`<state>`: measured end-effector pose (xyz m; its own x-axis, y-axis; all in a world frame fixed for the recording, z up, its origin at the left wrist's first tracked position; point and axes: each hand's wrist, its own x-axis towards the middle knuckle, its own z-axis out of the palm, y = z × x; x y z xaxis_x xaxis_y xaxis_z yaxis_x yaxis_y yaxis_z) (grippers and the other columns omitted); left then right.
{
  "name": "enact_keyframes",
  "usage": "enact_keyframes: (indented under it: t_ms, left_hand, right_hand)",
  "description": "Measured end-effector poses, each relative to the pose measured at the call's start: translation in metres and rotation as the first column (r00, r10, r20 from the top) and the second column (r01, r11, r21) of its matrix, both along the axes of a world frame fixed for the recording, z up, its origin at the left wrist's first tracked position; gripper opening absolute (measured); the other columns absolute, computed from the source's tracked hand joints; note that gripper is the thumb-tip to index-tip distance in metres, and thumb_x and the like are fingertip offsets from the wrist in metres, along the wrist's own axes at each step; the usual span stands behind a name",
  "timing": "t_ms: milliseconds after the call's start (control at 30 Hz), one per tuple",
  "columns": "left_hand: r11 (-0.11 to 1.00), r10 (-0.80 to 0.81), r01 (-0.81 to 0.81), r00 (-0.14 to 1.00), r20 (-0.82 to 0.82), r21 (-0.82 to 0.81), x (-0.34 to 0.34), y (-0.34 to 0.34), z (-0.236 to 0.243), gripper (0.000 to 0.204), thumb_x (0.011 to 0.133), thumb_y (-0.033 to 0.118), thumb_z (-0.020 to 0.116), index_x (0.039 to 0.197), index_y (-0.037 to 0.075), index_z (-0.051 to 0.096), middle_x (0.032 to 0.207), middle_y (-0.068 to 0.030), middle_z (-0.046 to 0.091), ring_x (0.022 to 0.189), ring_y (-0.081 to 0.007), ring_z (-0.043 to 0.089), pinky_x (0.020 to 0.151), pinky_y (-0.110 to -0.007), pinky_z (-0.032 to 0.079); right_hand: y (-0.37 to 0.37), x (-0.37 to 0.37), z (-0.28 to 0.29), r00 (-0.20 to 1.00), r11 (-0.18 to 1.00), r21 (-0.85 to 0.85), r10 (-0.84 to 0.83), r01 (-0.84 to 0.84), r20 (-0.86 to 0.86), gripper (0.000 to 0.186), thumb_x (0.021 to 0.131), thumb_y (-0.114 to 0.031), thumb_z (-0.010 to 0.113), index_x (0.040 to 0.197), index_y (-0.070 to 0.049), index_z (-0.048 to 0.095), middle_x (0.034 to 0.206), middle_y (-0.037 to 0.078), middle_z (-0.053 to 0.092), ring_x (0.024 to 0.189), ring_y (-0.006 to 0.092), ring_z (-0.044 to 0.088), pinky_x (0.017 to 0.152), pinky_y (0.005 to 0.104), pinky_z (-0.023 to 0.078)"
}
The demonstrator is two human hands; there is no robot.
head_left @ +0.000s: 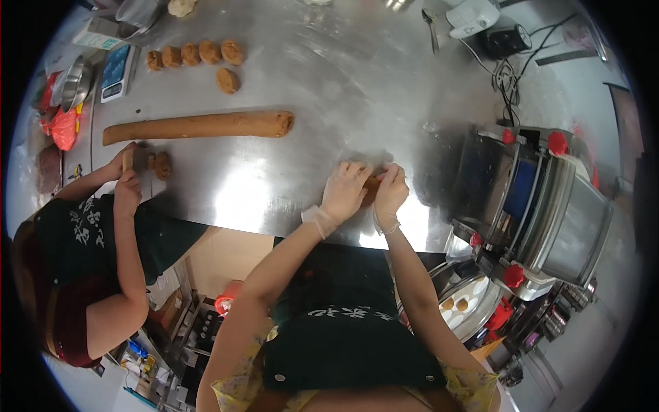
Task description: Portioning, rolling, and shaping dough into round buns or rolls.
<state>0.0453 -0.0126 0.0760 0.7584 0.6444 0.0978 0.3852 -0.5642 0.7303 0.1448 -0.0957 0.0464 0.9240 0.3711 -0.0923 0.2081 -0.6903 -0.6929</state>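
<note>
My left hand (345,192) and my right hand (391,191), both in thin clear gloves, meet over the steel table. Between them they grip a piece of brown dough (371,188), mostly covered by the fingers. Left of my hands lies a long brown dough log (199,128) with a cut face at its right end. Beyond the log sits a row of brown dough pieces (190,55), with a single dough piece (227,80) just in front of it.
At the left, a co-worker's hands (127,182) hold a flat-bladed tool (142,161) beside a dough lump (163,165). A digital scale (115,74) stands at the far left. On the right is a metal machine with red knobs (542,206). A spoon (431,31) lies at the back.
</note>
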Motion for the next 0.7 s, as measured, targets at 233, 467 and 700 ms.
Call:
enact_keyframes:
  t_ms: [233, 467, 700]
  left_hand:
    - [0.874, -0.415, 0.413, 0.908, -0.048, 0.257, -0.028, 0.011, -0.02, 0.035, 0.078, 0.011, 0.064, 0.112, 0.007, 0.071, 0.111, -0.0064, 0.066, 0.114, -0.026, 0.056, 0.103, -0.043, 0.044]
    - [0.785, -0.358, 0.505, 0.842, -0.402, 0.359, -0.049, -0.022, -0.018, 0.053, 0.085, 0.012, 0.057, 0.136, -0.002, 0.055, 0.142, -0.0141, 0.053, 0.137, -0.032, 0.043, 0.113, -0.052, 0.035]
    - [0.977, -0.139, 0.162, 0.976, -0.167, 0.137, -0.042, -0.035, -0.018, 0.055, 0.076, 0.017, 0.071, 0.127, 0.004, 0.056, 0.129, -0.0113, 0.057, 0.113, -0.0317, 0.054, 0.095, -0.046, 0.046]
  right_hand:
    - [-0.004, -0.022, -0.001, 0.992, 0.999, 0.044, 0.007, -0.012, 0.124, 0.018, 0.098, -0.019, 0.06, 0.101, -0.003, 0.067, 0.074, 0.013, 0.066, 0.057, 0.0251, 0.063, 0.049, 0.0324, 0.046]
    - [-0.001, -0.027, -0.008, 0.784, 0.927, -0.236, 0.374, -0.292, 0.496, 0.016, 0.093, -0.016, 0.063, 0.107, -0.009, 0.066, 0.095, 0.011, 0.067, 0.08, 0.0298, 0.067, 0.068, 0.0407, 0.053]
    - [-0.011, -0.018, 0.001, 0.969, 0.982, -0.065, 0.184, -0.175, 0.163, 0.017, 0.099, -0.018, 0.058, 0.105, -0.005, 0.066, 0.085, 0.015, 0.069, 0.074, 0.0299, 0.067, 0.065, 0.0398, 0.053]
